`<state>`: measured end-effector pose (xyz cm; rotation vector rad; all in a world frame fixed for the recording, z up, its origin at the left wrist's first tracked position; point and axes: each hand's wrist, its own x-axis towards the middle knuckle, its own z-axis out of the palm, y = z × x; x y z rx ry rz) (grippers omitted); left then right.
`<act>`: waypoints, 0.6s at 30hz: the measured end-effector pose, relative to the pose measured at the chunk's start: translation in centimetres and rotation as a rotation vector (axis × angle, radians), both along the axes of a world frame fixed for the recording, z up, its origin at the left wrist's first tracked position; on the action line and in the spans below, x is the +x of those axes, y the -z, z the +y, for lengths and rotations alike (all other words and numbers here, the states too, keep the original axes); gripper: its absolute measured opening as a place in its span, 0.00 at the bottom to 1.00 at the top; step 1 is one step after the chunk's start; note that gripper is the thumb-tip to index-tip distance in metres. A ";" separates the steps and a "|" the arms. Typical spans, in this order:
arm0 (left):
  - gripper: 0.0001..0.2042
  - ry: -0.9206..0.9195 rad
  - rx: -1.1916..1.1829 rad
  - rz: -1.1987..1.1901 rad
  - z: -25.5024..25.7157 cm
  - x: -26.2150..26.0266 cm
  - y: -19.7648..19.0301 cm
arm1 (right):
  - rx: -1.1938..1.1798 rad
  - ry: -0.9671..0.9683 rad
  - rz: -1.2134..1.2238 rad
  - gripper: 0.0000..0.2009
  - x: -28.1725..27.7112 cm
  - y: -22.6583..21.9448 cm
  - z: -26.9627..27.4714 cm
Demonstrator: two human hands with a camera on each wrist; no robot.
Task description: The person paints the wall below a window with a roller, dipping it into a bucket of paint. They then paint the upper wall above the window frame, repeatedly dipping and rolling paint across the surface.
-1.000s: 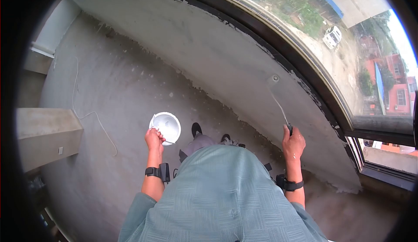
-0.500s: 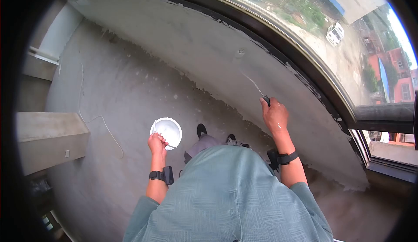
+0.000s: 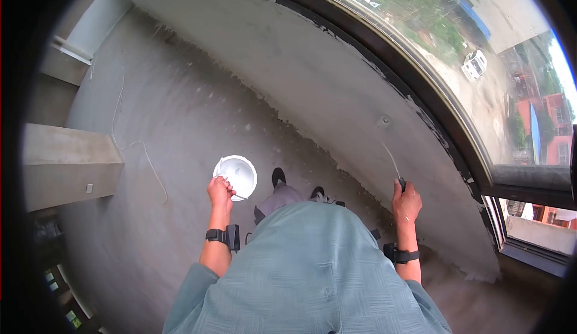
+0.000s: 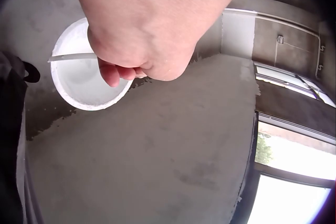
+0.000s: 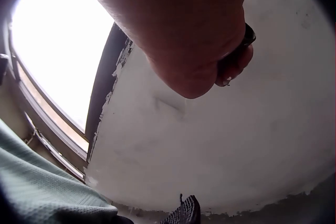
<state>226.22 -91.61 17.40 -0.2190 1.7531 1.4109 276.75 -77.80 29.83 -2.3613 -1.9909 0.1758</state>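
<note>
A white bucket point(image 3: 243, 181) hangs from the left hand point(image 3: 221, 191), whose fingers curl round its handle; the left wrist view shows the left hand point(image 4: 144, 29) above the bucket point(image 4: 86, 87) and its pale handle point(image 4: 71, 57). The right hand point(image 3: 407, 202) grips the black handle point(image 3: 402, 184) of a thin-rod roller. Its small round head point(image 3: 384, 121) is at the grey wall point(image 3: 312, 69) below the window. In the right wrist view the right hand point(image 5: 199, 50) covers most of the black handle point(image 5: 249, 35).
A dark window frame point(image 3: 433, 88) curves along the wall top, with patchy edges beside it. A pale cord point(image 3: 147, 160) lies on the concrete floor point(image 3: 180, 136). At the left stands a box-shaped block point(image 3: 72, 172). The person's shoes point(image 3: 278, 176) are beside the bucket.
The right hand and roller first moved up and left along the wall, then came back down and right. The left hand still holds the bucket, and the head view has shifted slightly.
</note>
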 end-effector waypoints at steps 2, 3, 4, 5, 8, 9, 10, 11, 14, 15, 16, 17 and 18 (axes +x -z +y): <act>0.05 0.000 -0.005 0.002 -0.1 0.1 0.0 | -0.026 -0.005 0.022 0.20 -1.2 0.2 0.9; 0.05 -0.003 -0.010 0.004 -0.1 0.1 -0.1 | -0.040 -0.012 0.034 0.20 -2.2 0.6 1.7; 0.05 -0.005 -0.014 0.005 -0.2 -0.1 -0.1 | -0.055 -0.018 0.046 0.20 -3.4 0.8 2.5; 0.05 -0.012 -0.019 0.007 -0.3 -0.3 -0.1 | -0.047 -0.029 0.071 0.21 -4.3 1.4 3.3; 0.05 -0.040 -0.029 0.014 -0.7 -0.7 -0.1 | -0.048 -0.066 0.142 0.22 -7.1 3.2 6.1; 0.05 -0.049 -0.029 0.018 -0.9 -0.8 -0.2 | -0.065 -0.075 0.163 0.22 -8.1 3.5 7.0; 0.05 -0.058 -0.029 0.022 -1.2 -1.1 -0.2 | -0.081 -0.083 0.184 0.22 -9.2 3.7 7.8; 0.05 -0.067 -0.024 0.020 -1.5 -1.4 -0.1 | -0.096 -0.082 0.201 0.23 -10.1 4.1 8.6; 0.05 -0.094 -0.021 0.014 -2.4 -2.2 0.1 | -0.130 -0.088 0.245 0.23 -13.0 4.8 10.7; 0.04 -0.103 -0.026 0.012 -2.7 -2.4 0.2 | -0.135 -0.097 0.259 0.24 -13.9 4.9 11.4; 0.04 -0.111 -0.031 0.012 -2.9 -2.6 0.2 | -0.140 -0.104 0.274 0.24 -14.7 5.2 12.0; 0.04 -0.116 -0.032 0.012 -3.1 -2.8 0.3 | -0.150 -0.114 0.278 0.24 -15.6 5.5 12.7; 0.04 -0.119 -0.033 0.013 -3.3 -2.9 0.3 | -0.161 -0.122 0.282 0.24 -16.5 5.8 13.3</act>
